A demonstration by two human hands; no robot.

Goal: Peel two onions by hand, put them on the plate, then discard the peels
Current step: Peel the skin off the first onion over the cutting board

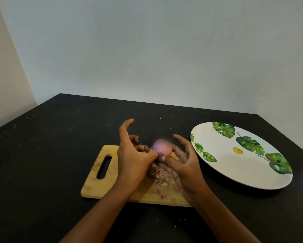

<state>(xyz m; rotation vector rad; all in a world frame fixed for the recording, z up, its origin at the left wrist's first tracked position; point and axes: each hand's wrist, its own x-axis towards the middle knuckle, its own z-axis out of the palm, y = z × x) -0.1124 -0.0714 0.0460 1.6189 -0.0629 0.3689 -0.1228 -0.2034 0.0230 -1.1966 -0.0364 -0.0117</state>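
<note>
Now | left hand [135,162] pinches onion [162,148], right hand [184,165] cups it, over board [98,183] | likely light, firm, slippery; hold its sides

walls [147,46]: pale, plain, 1 corner | table [42,163]: black, scuffed | light: dim

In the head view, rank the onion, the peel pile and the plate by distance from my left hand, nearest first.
1. onion, touching the left hand.
2. peel pile, on the cutting board, just below.
3. plate, off to the right.
</note>
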